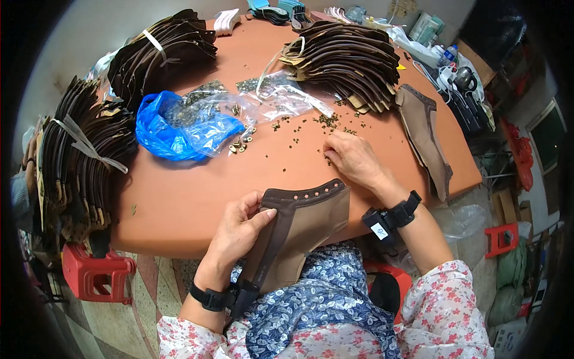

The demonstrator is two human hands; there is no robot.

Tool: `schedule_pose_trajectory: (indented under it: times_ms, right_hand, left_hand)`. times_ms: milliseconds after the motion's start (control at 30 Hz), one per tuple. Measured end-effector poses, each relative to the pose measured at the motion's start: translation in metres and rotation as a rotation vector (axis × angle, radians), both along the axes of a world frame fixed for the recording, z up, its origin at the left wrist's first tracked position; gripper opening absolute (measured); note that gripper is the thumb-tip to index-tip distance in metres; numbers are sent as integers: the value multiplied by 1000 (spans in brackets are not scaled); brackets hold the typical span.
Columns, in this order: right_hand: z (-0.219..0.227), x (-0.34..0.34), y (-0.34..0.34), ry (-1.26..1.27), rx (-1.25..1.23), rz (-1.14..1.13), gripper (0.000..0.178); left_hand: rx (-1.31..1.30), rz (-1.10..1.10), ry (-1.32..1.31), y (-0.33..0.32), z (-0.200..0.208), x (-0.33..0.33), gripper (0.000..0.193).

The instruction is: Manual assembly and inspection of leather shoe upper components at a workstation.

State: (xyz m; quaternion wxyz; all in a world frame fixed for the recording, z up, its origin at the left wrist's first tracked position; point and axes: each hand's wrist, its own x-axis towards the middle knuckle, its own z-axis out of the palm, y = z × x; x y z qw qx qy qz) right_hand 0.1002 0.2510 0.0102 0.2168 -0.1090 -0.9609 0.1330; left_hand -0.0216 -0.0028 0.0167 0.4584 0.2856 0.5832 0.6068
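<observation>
My left hand [239, 230] grips a brown boot upper piece [320, 218] by its left edge, thumb on top. The piece hangs over the table's front edge, and a row of round holes lines its dark upper band. My right hand [353, 157] is down on the table with its fingers curled together, right beside a scatter of small dark metal eyelets [326, 119]. Whatever sits between those fingertips is hidden. To the right of that hand, another boot upper piece [421, 131] lies along the table edge.
Tied bundles of dark brown pieces stand at the far left [164, 51], left [84, 161] and far right [350, 57] of the orange table [179, 209]. Between them lie a blue plastic bag [161, 134] and clear bags of metal fittings [281, 99]. A red stool [98, 272] stands at left.
</observation>
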Motion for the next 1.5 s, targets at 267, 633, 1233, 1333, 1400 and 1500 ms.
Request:
schedule_pose_trajectory:
  times_ms: [267,633,1233,1333,1400,1500]
  right_hand:
    - [22,23,-29,191,-428,-253,8]
    - [12,5,-112,419,17,66,15]
    - [-8,-4,-121,448,54,33,15]
    - [-8,-4,-124,447,89,5,15]
    - [-9,-3,-125,446,141,-1,15]
    - [-9,-1,-126,446,207,18,17]
  left_hand:
    - [-47,-4,-55,4,-2,-1,25]
    - [5,-86,-46,5,-2,-9,28]
    - [-72,-86,-140,1,7,-11,25]
    - [-42,-77,-169,2,5,-10,24]
    - [-59,-80,-166,2,7,-10,24]
    - [-36,-63,-193,2,3,-8,24]
